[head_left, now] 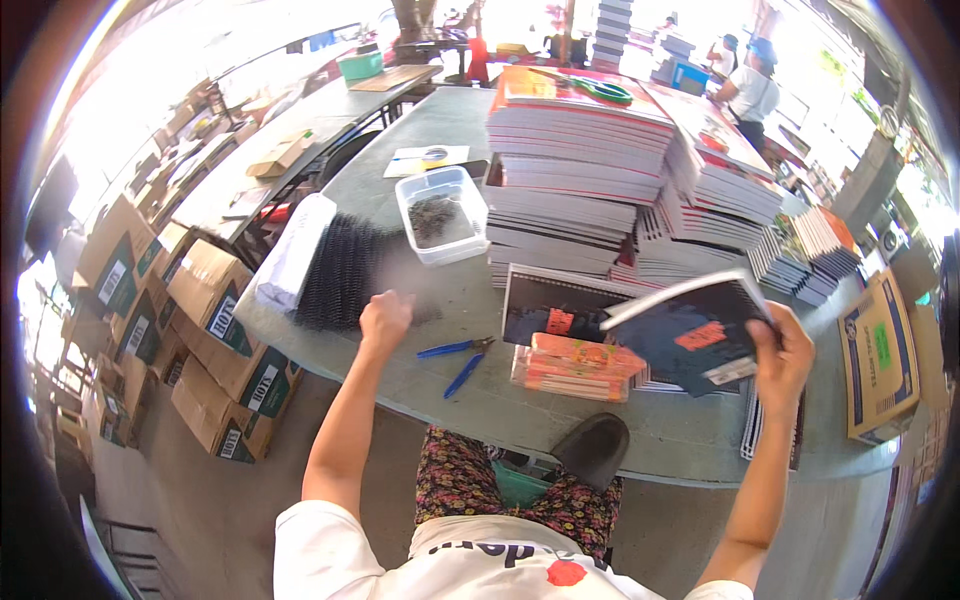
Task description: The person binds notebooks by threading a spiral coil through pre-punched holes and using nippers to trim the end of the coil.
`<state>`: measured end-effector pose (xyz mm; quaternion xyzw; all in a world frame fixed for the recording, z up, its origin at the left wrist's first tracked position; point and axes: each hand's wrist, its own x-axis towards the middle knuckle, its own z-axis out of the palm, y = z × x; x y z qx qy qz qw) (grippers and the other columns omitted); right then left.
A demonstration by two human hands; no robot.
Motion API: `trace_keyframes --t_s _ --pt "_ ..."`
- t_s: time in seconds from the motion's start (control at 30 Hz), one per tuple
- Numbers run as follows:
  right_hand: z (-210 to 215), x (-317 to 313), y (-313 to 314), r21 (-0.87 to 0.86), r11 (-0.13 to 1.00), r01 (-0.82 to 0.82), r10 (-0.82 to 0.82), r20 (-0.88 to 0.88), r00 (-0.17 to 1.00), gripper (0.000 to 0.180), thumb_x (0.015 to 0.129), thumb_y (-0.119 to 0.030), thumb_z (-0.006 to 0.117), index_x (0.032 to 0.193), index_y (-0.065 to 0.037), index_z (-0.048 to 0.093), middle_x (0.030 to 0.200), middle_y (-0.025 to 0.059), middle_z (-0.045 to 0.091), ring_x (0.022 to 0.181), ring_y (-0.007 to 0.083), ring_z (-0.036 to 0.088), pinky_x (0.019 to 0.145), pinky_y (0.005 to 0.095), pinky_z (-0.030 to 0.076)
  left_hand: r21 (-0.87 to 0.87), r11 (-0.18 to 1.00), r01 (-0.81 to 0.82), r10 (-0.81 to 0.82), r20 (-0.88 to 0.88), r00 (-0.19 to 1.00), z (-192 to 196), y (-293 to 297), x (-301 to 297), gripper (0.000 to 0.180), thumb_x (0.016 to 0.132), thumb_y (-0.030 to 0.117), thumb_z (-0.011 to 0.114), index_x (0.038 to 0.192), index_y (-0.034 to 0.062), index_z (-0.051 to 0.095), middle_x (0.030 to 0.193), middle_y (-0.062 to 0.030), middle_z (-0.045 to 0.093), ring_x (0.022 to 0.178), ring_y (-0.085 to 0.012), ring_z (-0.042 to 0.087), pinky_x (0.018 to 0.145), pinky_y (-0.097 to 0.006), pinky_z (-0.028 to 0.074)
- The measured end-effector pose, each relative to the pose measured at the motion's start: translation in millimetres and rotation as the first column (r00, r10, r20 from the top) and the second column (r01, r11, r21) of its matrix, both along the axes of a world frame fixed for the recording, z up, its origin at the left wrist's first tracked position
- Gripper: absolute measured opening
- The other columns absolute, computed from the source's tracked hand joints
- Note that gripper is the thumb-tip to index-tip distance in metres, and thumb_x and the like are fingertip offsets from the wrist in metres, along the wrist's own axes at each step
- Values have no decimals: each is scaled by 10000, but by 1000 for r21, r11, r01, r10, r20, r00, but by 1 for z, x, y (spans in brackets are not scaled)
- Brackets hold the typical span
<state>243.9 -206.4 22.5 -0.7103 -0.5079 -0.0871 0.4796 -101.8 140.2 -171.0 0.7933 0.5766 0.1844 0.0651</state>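
My right hand (pixel 783 350) grips a dark-covered notebook (pixel 690 335) by its right edge and holds it tilted above the table. Closed fingers on my left hand (pixel 387 322) sit beside a row of black spiral binding coils (pixel 345 270). A greyish blur lies just above that hand, so what is in it cannot be made out. Between my hands lie blue-handled pliers (pixel 458 358). Behind an orange-wrapped bundle (pixel 575 367) is a dark spiral-bound notebook (pixel 525 302), partly covered by the held one.
Tall stacks of notebooks (pixel 570 230) fill the table's far side, with green-handled scissors (pixel 602 90) on top. A clear plastic tub (pixel 443 215) holds small dark bits. One carton (pixel 880 360) stands at right; more boxes (pixel 235 400) are left. A dark rounded object (pixel 592 450) overlaps the front edge.
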Motion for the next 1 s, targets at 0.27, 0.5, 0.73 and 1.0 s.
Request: trace_keyframes --t_s 0.27,0.5,0.73,1.0 --pt "-49 -72 131 -21 992 -123 111 597 794 219 727 -34 608 929 -113 638 757 10 630 735 206 574 684 350 402 -17 997 75 -76 -64 995 10 -17 67 346 871 372 548 877 28 587 816 -179 669 761 -347 664 659 -436 524" --pt "-7 -71 133 -23 990 -142 131 555 821 248 721 -37 585 949 -115 642 784 -4 643 727 190 567 663 344 397 -210 976 -48 3 -210 978 24 -7 54 307 861 243 437 998 7 577 942 -237 658 869 -371 659 765 -434 530" --pt "-76 -70 138 -236 951 -197 280 394 875 183 753 -89 646 935 -85 635 839 71 651 804 273 601 700 386 431 123 984 -132 29 617 787 85 -12 -5 270 942 252 445 851 5 502 771 -267 612 811 -421 629 660 -501 475" --pt "-59 -111 146 -207 916 -343 393 304 868 204 789 -141 633 968 -43 619 888 129 625 845 300 596 758 405 469 -147 976 -162 215 778 590 53 46 -33 307 882 246 588 728 -18 562 600 -145 566 524 -237 552 551 -373 451"
